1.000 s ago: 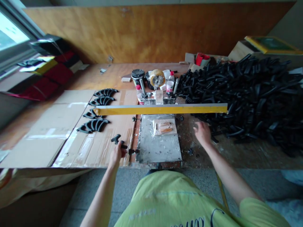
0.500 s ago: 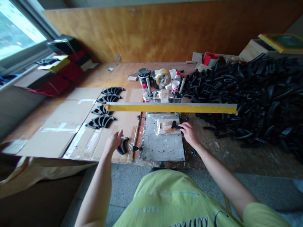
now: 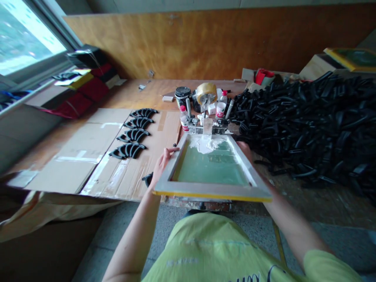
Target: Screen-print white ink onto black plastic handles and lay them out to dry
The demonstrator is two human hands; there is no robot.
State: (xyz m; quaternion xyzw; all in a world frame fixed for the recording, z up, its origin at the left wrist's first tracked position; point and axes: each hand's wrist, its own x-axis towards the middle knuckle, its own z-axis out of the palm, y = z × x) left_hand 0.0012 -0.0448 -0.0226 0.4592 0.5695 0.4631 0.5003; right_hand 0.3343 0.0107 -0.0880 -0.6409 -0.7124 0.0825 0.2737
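Across the middle of the frame a wooden table is stretching out, a tall wooden board standing behind it and daylight coming through a window at upper left. Cardboard is covering the left part, with four rows of curved black pieces lying there; a big black heap is filling the right. And here, centre frame, the framed screen is sloping toward the viewer: green mesh, grey border, yellow near edge, white paste smearing its far end. The hands are staying apart on opposite sides, the left hand touching the left edge, the right hand half hiding behind the right one; how firmly either is gripping, I can't tell.
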